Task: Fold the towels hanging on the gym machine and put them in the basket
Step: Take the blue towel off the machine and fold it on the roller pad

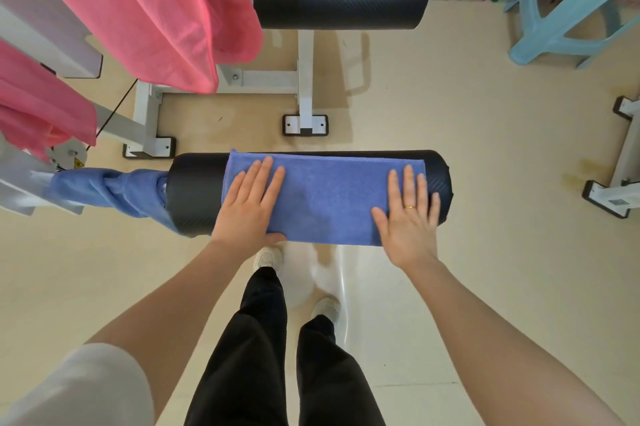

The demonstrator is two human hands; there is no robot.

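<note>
A blue towel (329,197) lies folded into a long band over the near black roller pad (194,193) of the gym machine. My left hand (251,203) presses flat on the towel's left end, fingers straight. My right hand (408,214) lies flat on its right end, a ring on one finger. A second blue towel (104,188) hangs twisted on the bar left of the pad. Pink towels (145,6) hang over the machine at upper left. No basket is in view.
A second black pad (341,2) sits farther back on the white machine frame (304,79). A light blue plastic stool (571,9) stands at upper right. Another white frame foot (620,176) is at the right edge. My legs and shoes are below the pad.
</note>
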